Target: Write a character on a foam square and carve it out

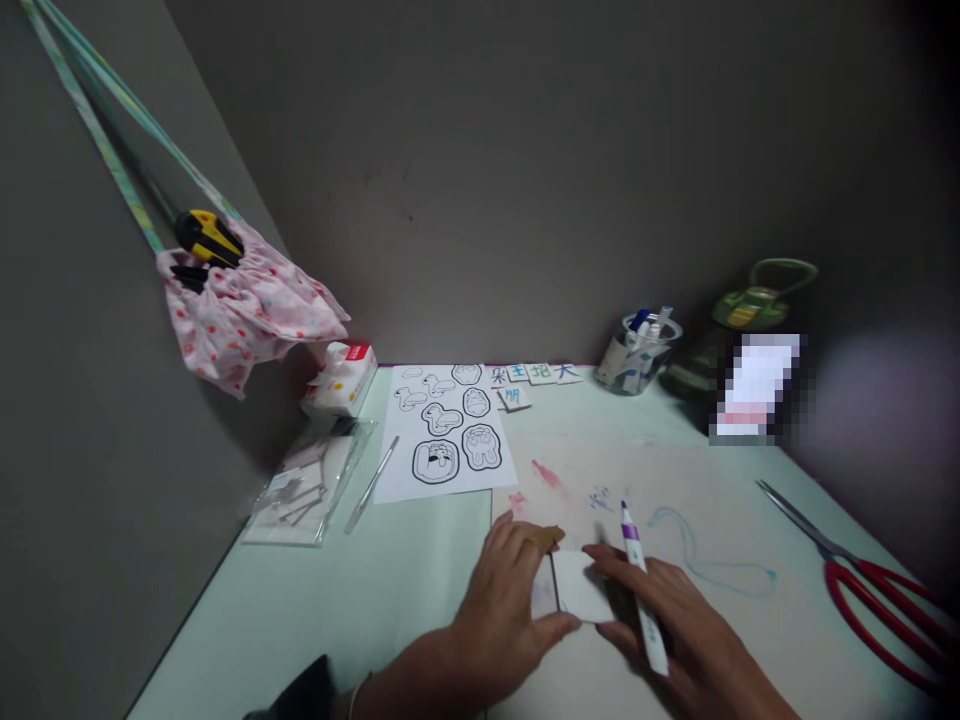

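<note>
My left hand [504, 600] rests on the table and pinches the left edge of a small white card [581, 587]. A plaster is wrapped round one of its fingertips. My right hand [675, 630] touches the card's right side and holds a white marker with a purple band [641, 590], tip pointing away from me. The card lies on a cream paper sheet [712, 520] marked with red and blue scribbles.
Red-handled scissors [862, 580] lie at the right. A printed sheet of outlined figures [448, 432], small lettered tiles [534, 376], a clear cup of markers [637, 352], a tissue pack [341, 380], a plastic sleeve [304, 485] and a pink cloth bag [240, 310] are further back.
</note>
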Action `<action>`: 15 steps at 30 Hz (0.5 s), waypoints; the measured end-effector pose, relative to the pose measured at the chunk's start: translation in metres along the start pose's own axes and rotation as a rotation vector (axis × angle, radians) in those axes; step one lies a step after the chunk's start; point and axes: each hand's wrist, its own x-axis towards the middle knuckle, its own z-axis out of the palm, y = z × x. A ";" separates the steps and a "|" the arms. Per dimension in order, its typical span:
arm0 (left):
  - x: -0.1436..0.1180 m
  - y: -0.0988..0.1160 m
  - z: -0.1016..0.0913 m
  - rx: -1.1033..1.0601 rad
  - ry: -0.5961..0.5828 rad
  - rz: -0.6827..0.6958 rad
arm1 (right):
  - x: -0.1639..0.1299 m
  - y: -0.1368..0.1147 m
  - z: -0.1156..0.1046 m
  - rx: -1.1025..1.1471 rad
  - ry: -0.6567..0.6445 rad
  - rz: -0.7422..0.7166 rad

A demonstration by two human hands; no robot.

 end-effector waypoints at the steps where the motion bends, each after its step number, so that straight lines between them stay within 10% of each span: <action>1: 0.000 0.000 0.000 0.001 0.000 0.006 | 0.000 -0.001 0.000 0.005 -0.003 0.004; 15: 0.000 0.002 -0.002 -0.022 0.034 0.027 | -0.006 0.000 0.002 0.018 -0.060 0.064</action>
